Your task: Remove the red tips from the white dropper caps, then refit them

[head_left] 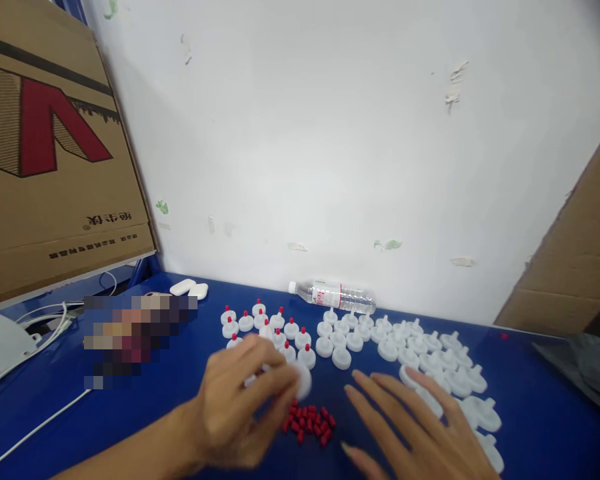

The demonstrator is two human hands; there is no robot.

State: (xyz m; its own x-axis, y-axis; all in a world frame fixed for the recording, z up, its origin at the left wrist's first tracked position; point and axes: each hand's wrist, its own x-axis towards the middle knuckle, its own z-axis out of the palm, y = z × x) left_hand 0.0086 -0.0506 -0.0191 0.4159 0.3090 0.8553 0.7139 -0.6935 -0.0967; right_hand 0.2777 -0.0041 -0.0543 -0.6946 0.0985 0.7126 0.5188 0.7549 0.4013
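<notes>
My left hand (247, 400) is closed, its fingertips pinching a white round plastic cap (305, 380) above the table; the fingers cover part of it and it is slightly blurred. Just below those fingertips lies a pile of small red tips (310, 421). My right hand (415, 427) is spread with its fingers apart, right of the pile, and holds nothing. Its fingers overlap a white cap (423, 392) beneath; whether they touch it I cannot tell. Behind my left hand stand several white caps with red tips on their spouts (291, 328).
Several white caps with bare spouts (405, 337) spread over the right of the blue table (155, 413). A plastic bottle (337, 295) lies by the wall. A white earbud case (190, 289), cables (35, 440), cardboard (55, 187) and a dark bag (580, 367) flank the area.
</notes>
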